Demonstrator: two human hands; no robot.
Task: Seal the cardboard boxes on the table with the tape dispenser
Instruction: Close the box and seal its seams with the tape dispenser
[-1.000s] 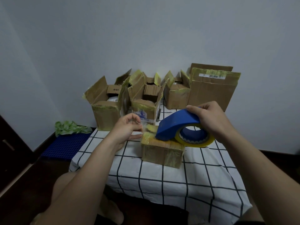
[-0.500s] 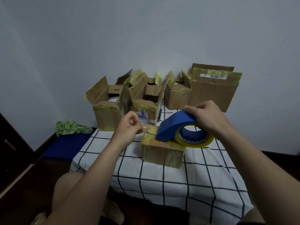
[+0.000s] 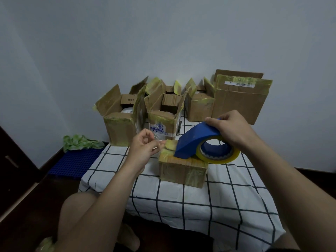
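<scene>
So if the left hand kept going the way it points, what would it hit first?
Probably the small box beside the left hand, which pinches a tape end; the tape dispenser lies just beyond. Depth is unclear.

The left hand [image 3: 144, 150] has edged right toward the small box [image 3: 181, 171], pinching the clear tape [image 3: 156, 140] closer.

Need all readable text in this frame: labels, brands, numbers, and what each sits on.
Nothing reads clearly.
White barcode label on tall box: digits too small.
Blue-white label on middle open box: blurred.
Dark print on inner flap of left open box: blurred.
Dispenser, tape: no legible print.
</scene>
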